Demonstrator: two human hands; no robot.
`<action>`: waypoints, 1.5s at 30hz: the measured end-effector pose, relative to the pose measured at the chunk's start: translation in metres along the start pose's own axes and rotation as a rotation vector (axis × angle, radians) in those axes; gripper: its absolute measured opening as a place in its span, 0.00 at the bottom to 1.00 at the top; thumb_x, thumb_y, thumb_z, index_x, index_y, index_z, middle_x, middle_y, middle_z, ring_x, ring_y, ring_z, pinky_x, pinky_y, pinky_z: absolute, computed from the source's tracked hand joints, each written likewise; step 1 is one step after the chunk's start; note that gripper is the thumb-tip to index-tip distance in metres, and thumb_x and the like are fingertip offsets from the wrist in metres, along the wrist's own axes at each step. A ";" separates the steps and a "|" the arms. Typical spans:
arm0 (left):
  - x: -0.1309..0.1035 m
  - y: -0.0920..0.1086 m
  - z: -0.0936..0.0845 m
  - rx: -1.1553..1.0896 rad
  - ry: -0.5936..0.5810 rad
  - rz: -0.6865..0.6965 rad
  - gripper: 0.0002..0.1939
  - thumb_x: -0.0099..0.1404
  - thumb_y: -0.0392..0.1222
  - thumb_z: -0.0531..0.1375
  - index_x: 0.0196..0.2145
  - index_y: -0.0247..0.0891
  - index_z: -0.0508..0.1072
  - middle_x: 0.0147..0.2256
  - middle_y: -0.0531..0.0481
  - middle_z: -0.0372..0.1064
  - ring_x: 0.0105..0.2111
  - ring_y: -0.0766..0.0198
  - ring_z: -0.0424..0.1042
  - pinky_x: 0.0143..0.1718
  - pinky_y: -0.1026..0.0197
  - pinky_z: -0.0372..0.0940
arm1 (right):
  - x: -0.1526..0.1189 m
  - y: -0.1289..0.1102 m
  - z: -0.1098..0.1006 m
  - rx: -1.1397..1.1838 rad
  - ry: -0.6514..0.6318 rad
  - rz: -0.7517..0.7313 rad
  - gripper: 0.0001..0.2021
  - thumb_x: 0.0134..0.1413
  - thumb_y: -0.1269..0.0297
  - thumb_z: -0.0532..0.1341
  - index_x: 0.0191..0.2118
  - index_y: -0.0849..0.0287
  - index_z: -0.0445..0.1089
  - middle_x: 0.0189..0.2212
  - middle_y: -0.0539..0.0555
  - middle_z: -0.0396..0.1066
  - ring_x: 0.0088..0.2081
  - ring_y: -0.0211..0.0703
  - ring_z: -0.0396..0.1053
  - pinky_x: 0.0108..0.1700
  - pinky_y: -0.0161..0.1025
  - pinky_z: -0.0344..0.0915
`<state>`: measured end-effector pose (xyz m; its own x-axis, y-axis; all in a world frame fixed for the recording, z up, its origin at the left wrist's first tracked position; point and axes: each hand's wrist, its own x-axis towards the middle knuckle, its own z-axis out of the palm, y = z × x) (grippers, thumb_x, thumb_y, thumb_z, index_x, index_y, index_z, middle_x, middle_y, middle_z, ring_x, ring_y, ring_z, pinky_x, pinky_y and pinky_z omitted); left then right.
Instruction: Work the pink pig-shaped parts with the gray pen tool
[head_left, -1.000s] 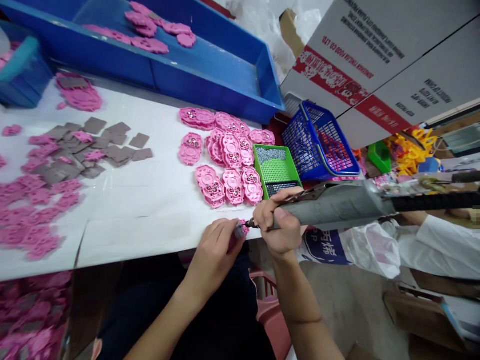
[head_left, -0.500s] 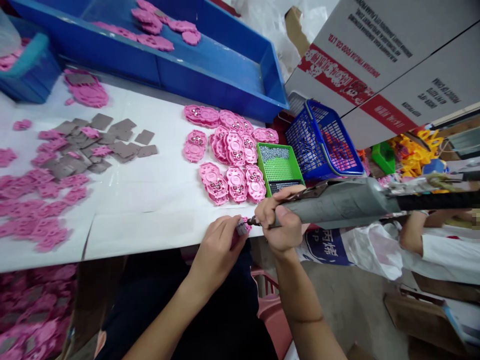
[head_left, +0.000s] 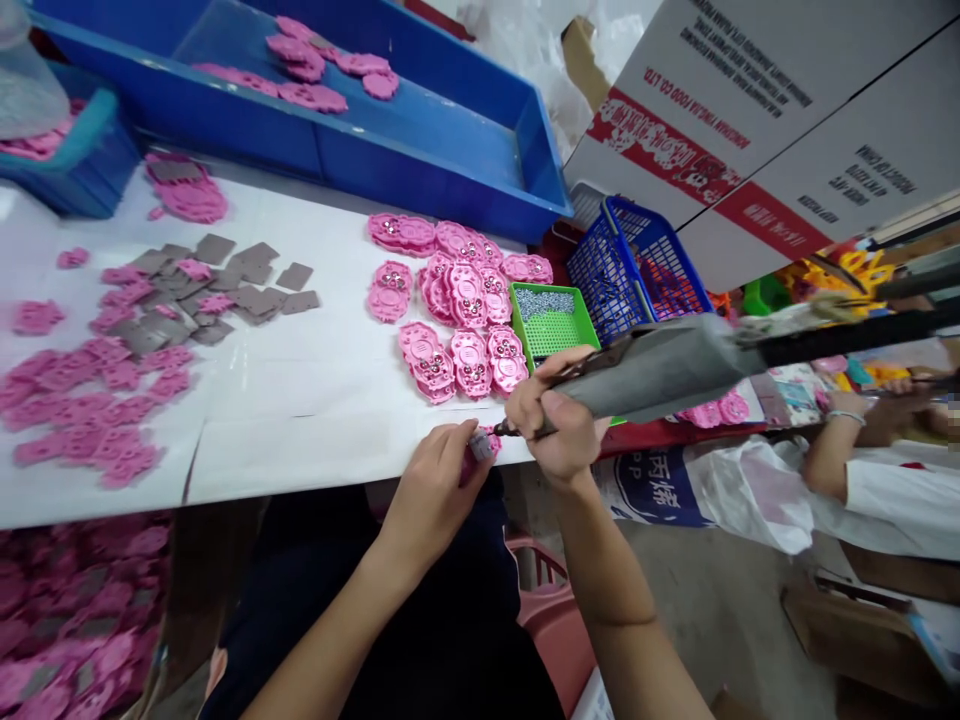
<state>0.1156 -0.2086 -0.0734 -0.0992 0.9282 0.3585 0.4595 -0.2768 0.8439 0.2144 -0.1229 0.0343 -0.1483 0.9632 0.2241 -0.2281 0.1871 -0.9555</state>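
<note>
My left hand [head_left: 435, 480] pinches a small pink plastic part [head_left: 486, 444] with a grey piece on it, at the front edge of the white table [head_left: 337, 440]. Wrapped round a grey power screwdriver [head_left: 645, 375] is my right hand [head_left: 559, 420]. The tool lies almost level, and its bit meets the pink part. Most of that part is hidden by my left fingers. Just beyond my hands sit stacked pink plastic casings [head_left: 472, 362] with shiny metal bits. A green tray [head_left: 559, 325] of small screws stands beside them, partly covered by my right hand.
Grey flat plates [head_left: 180, 290] and loose pink pieces [head_left: 82, 400] spread over the table's left. A long blue bin [head_left: 420, 150] lines the back. Right of it stand a blue basket [head_left: 637, 265] and a large carton [head_left: 735, 130]. Another person's arm [head_left: 832, 450] shows at far right.
The rear of the screwdriver has swung up slightly, and my right hand has shifted a little up and left. My left hand still holds the pink part.
</note>
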 end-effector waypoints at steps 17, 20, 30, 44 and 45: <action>0.009 0.007 -0.003 -0.043 0.081 0.133 0.05 0.74 0.40 0.64 0.45 0.43 0.79 0.44 0.46 0.78 0.49 0.54 0.76 0.52 0.49 0.71 | -0.010 -0.032 -0.005 0.030 0.093 -0.131 0.08 0.52 0.57 0.64 0.36 0.51 0.66 0.13 0.37 0.56 0.11 0.32 0.47 0.15 0.33 0.54; 0.010 0.010 -0.004 -0.056 0.103 0.112 0.03 0.73 0.40 0.65 0.40 0.43 0.80 0.39 0.49 0.79 0.45 0.56 0.77 0.51 0.50 0.69 | -0.011 -0.036 -0.003 0.052 0.080 -0.136 0.06 0.53 0.60 0.63 0.36 0.51 0.66 0.13 0.38 0.57 0.11 0.32 0.48 0.16 0.33 0.55; 0.007 0.013 -0.009 -0.024 0.080 0.062 0.03 0.72 0.40 0.65 0.39 0.43 0.80 0.39 0.49 0.80 0.44 0.57 0.77 0.50 0.51 0.64 | -0.015 -0.039 -0.001 0.047 0.094 -0.181 0.04 0.54 0.61 0.61 0.36 0.51 0.66 0.13 0.38 0.55 0.11 0.32 0.47 0.15 0.32 0.56; 0.008 0.024 -0.011 -0.016 0.089 0.058 0.02 0.71 0.37 0.66 0.38 0.42 0.78 0.39 0.50 0.80 0.44 0.57 0.75 0.50 0.51 0.58 | -0.018 -0.034 0.001 0.112 0.053 -0.162 0.03 0.53 0.64 0.60 0.35 0.52 0.68 0.13 0.39 0.56 0.11 0.32 0.48 0.16 0.31 0.56; 0.008 0.024 -0.010 -0.013 0.093 0.061 0.02 0.71 0.37 0.66 0.38 0.42 0.78 0.39 0.50 0.80 0.44 0.57 0.75 0.50 0.51 0.58 | -0.018 -0.034 0.002 0.109 0.056 -0.165 0.03 0.53 0.64 0.60 0.35 0.52 0.68 0.13 0.39 0.56 0.11 0.32 0.48 0.16 0.31 0.56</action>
<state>0.1168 -0.2108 -0.0462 -0.1531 0.8826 0.4445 0.4560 -0.3360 0.8241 0.2230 -0.1470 0.0632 -0.0475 0.9311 0.3616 -0.3479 0.3239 -0.8798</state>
